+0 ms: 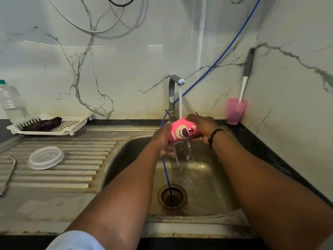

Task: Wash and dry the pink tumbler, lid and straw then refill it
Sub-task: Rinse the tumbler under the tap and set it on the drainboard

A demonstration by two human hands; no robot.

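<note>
The pink tumbler (pixel 182 130), printed with a bear face, lies on its side under the running tap (pixel 177 82) above the steel sink (pixel 198 177). My left hand (pixel 163 139) grips its left end and my right hand (pixel 201 126) curls over its right end. Water runs off the tumbler into the basin. A clear round lid (pixel 46 157) lies on the ribbed draining board at the left. No straw is visible.
A white rack (pixel 72 126) with a dark cloth (pixel 43 123) sits at the back left beside a clear plastic bottle (pixel 11 101). A pink cup (pixel 235 110) holding a brush stands in the right corner. A blue hose (pixel 166 174) runs into the drain.
</note>
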